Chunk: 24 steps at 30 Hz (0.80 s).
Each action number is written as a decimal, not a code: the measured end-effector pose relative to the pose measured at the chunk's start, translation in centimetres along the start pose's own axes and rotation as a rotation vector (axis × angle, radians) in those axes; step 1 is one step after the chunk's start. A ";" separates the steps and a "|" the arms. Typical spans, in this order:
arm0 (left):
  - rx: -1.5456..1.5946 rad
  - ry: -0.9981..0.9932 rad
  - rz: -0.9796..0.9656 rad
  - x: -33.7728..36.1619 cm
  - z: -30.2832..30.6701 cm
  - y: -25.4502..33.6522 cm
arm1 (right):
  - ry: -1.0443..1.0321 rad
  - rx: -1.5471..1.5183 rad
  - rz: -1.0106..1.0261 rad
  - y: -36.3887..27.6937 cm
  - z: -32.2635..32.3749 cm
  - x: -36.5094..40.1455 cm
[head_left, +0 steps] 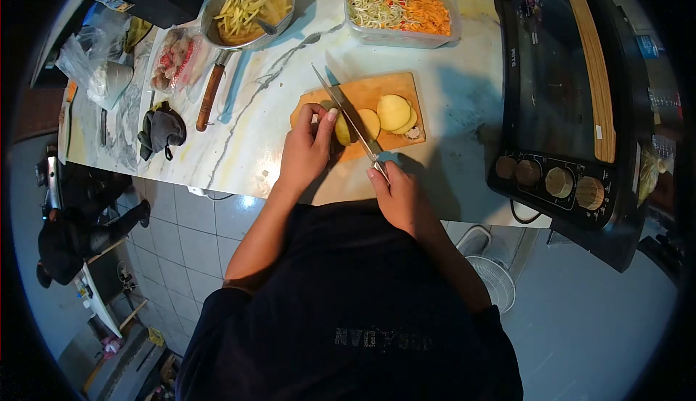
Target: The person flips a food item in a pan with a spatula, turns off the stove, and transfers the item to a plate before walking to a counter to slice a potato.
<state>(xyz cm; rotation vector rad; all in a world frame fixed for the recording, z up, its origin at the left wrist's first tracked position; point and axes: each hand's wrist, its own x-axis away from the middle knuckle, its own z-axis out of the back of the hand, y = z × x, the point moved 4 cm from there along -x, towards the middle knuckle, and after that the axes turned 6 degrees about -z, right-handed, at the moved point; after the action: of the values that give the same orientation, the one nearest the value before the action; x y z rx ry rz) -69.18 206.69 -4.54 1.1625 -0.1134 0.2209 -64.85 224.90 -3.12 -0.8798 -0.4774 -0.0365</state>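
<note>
My right hand (396, 194) grips the handle of a long kitchen knife (353, 123), its blade pointing up and left across a wooden cutting board (397, 84). Between the fingers of my left hand (308, 147) is a piece of potato (342, 130), held on the board just left of the blade. One cut potato slice (370, 122) lies right of the blade. Further right, several yellow potato slices (394, 113) rest in an overlapping pile. A small bit of peel or scrap sits by the board's right corner. My left fingertips partly hide the held piece.
Behind the board are a metal pan (249, 11) of potato sticks in liquid and a plastic container (403, 11) of shredded vegetables. A black toaster oven (565, 89) stands right. Plastic bags (94, 60) and a dark cloth (164, 129) lie left. Another person (69, 245) is at far left.
</note>
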 end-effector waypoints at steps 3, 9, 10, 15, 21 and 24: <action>0.108 0.027 -0.077 0.2 -0.4 -0.8 | -0.015 0.028 -0.011 -0.2 -0.3 0.0; 0.223 0.018 -0.249 0.9 -1.3 -1.2 | 0.014 0.076 -0.027 -0.4 -0.7 0.0; 0.182 0.014 -0.320 0.9 -1.5 -1.6 | 0.035 0.076 -0.030 -0.4 -0.6 0.1; 0.159 0.037 -0.371 0.6 -1.8 -1.6 | 0.063 0.143 0.003 0.0 -0.8 -0.2; -0.020 0.244 -0.683 1.2 -0.8 -1.0 | 0.005 0.081 0.022 0.2 -1.1 -0.3; -0.013 0.257 -0.720 1.0 -0.9 -1.5 | 0.016 0.103 0.014 -0.1 -1.1 -0.1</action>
<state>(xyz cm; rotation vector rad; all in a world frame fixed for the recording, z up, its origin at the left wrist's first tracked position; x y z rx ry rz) -67.85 207.08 -5.99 1.0846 0.5248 -0.2685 -64.56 224.01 -3.70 -0.7809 -0.4548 -0.0062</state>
